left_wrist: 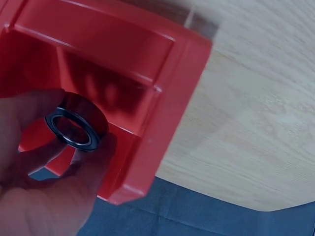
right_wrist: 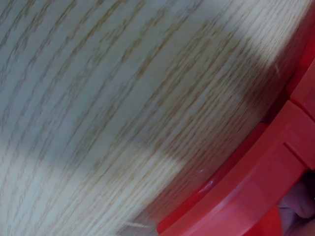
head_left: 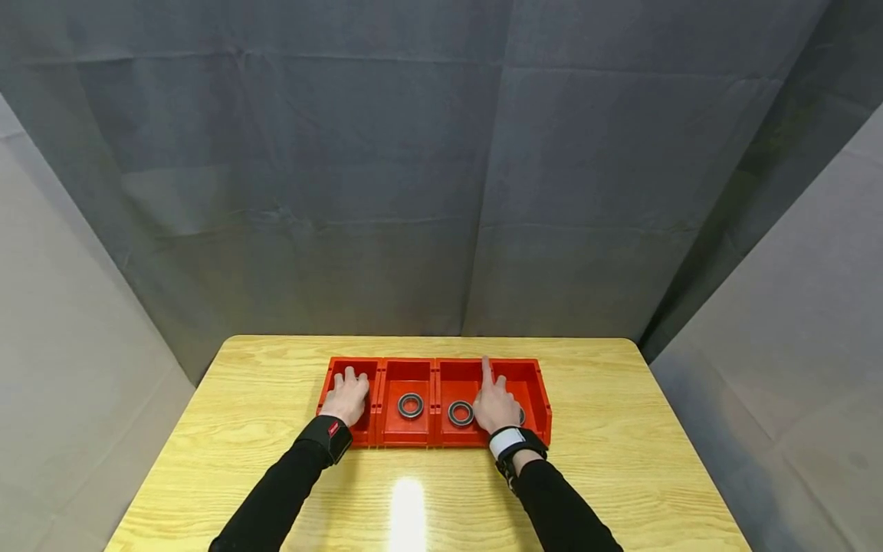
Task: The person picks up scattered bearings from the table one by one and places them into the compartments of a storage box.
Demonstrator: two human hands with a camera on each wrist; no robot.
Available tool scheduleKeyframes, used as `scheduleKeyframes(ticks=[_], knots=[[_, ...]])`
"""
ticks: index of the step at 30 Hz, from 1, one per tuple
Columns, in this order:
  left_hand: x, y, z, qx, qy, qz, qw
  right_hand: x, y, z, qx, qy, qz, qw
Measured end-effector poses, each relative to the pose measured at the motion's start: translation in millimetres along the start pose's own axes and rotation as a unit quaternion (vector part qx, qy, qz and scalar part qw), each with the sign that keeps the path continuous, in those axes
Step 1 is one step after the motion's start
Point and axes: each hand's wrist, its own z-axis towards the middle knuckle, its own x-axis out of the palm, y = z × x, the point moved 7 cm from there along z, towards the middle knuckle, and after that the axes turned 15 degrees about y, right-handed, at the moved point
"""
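In the left wrist view my left hand (left_wrist: 54,196) pinches a ball bearing (left_wrist: 78,123), tilted between thumb and fingers, inside the leftmost red bin (left_wrist: 162,123). The head view shows the same hand reaching into that bin from the front. My right hand (head_left: 495,406) lies over the two right-hand bins, its index finger stretched toward the back rim. One bearing (head_left: 461,413) lies flat just left of it; another bearing (head_left: 522,416) peeks out at its right side, partly covered. A further bearing (head_left: 410,405) sits in the second bin. Only bits of the right fingers (right_wrist: 300,199) show behind the red wall.
Several red bins stand joined in a row on the light wooden table (head_left: 593,460). Behind the table hangs a grey cloth (head_left: 386,192), with pale cloth walls on both sides. Dark bands circle both wrists.
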Motion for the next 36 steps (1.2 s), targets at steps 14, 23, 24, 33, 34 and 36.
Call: scheduleKeyframes(ticks=[14, 23, 24, 33, 34, 36], knots=[[19.8, 6.8, 10.6, -0.052, 0.047, 0.005, 0.9975, -0.2, 1.2, 0.0, 0.010, 0.013, -0.006, 1.000], [14.2, 7.4, 13.7, -0.039, -0.001, 0.027, 0.9989, 0.1, -0.6, 2.2, 0.011, 0.012, -0.004, 1.000], [13.6, 7.5, 13.4, -0.040, -0.003, 0.029, 0.9987, -0.1, -0.1, 2.3, 0.010, 0.012, -0.004, 1.000], [12.6, 4.9, 10.1, -0.049, 0.004, 0.033, 0.9982, -0.7, 0.1, 2.2, 0.012, 0.011, -0.008, 1.000], [13.0, 4.7, 9.3, -0.052, 0.009, 0.029, 0.9982, -0.4, -0.1, 2.1, 0.013, 0.010, -0.007, 1.000], [14.4, 4.3, 6.7, -0.060, 0.021, 0.020, 0.9978, 0.4, -0.4, 2.7, 0.012, 0.010, -0.009, 1.000]])
